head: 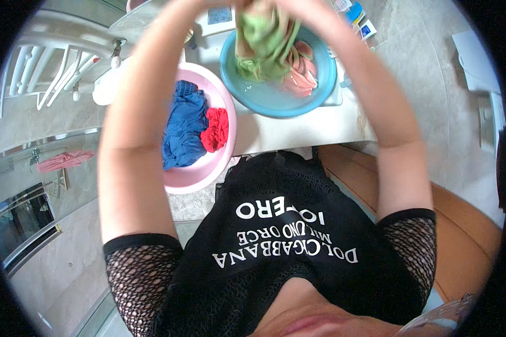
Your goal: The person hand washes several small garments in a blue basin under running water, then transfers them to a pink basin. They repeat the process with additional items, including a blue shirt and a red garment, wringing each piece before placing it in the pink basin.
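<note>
At the top edge of the head view, my left hand (235, 2) and my right hand (285, 5) hold up a bunched green cloth (265, 38). Most of both hands is cut off by the edge, so the fingers are hidden. The cloth hangs in folds, slightly blurred, and its lower end is over or in a blue plastic basin (270, 110). Cloudy water (265, 94) fills the bottom of that basin. A wet pinkish-orange cloth (300, 78) lies in it, right of the green one.
A pink basin (194, 183) left of the blue one holds a blue garment (185, 126) and a red cloth (216, 129). The white counter (278, 132) supports the blue basin. Small boxes (358, 19) stand at back right. A white rack (46, 69) is at left.
</note>
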`<state>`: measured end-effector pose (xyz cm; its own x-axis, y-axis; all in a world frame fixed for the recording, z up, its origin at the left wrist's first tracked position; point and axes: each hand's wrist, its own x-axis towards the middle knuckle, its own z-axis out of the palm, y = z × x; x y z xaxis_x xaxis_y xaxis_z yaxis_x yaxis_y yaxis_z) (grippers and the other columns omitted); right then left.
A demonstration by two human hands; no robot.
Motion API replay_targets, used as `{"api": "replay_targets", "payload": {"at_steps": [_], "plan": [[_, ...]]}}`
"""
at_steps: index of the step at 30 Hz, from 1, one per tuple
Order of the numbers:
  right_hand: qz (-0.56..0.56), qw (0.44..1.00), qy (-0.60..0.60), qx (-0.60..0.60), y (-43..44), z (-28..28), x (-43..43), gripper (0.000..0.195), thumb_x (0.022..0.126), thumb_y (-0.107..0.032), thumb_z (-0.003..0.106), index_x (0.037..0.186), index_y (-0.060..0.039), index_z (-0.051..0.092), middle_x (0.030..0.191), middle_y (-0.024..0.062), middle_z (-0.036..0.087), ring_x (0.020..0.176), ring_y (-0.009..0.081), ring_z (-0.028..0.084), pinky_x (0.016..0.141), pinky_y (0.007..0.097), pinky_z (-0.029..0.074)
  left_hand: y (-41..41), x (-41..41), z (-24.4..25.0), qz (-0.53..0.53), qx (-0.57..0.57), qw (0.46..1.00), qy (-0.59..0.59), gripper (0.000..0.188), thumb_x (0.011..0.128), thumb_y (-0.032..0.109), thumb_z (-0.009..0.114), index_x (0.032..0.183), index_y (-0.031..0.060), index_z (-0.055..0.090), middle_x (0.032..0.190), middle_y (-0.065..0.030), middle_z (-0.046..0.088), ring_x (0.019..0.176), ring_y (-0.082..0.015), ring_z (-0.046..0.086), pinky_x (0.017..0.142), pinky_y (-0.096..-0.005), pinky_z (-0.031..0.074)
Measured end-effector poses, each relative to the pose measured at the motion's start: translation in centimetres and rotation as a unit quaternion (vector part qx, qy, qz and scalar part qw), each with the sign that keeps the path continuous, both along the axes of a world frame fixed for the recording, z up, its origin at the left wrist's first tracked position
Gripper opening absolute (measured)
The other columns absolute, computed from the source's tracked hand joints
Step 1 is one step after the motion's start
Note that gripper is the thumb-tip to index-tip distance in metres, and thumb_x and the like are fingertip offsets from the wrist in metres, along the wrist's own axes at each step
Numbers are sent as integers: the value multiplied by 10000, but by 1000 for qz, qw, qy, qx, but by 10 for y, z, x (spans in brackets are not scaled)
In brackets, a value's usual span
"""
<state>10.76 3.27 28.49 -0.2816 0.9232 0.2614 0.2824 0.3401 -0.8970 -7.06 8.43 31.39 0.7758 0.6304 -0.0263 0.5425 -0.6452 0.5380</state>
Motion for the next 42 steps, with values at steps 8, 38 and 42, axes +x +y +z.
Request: {"api": "replay_targets", "payload": {"at_steps": [8, 38, 42], "plan": [[-163, 944, -289, 2, -81, -262, -27, 327, 862, -197, 577, 1157, -78, 499, 1036, 235, 576, 868, 414, 623, 780, 465, 525, -45, 9, -352, 145, -136, 942, 269, 404, 796, 263, 620, 1187, 162, 642, 1196, -162, 631, 1122, -325, 590, 1010, -408, 434], [-61, 996, 59, -17, -33, -64, 13, 196, 822, -118, 700, 985, -24, 644, 939, 7, 658, 899, 73, 590, 832, 230, 476, -36, 30, -101, 142, -190, 966, -104, 309, 779, 356, 723, 967, 116, 677, 722, 12, 651, 550, -75, 569, 450, -248, 468], [-184, 906, 376, -68, -66, 40, -11, 276, 837, -100, 672, 1097, -18, 632, 971, 110, 675, 905, 179, 651, 826, 312, 526, -32, 23, -14, 86, -87, 949, -290, 96, 792, 12, 630, 859, 39, 693, 881, -49, 678, 849, -119, 629, 805, -263, 485]]}}
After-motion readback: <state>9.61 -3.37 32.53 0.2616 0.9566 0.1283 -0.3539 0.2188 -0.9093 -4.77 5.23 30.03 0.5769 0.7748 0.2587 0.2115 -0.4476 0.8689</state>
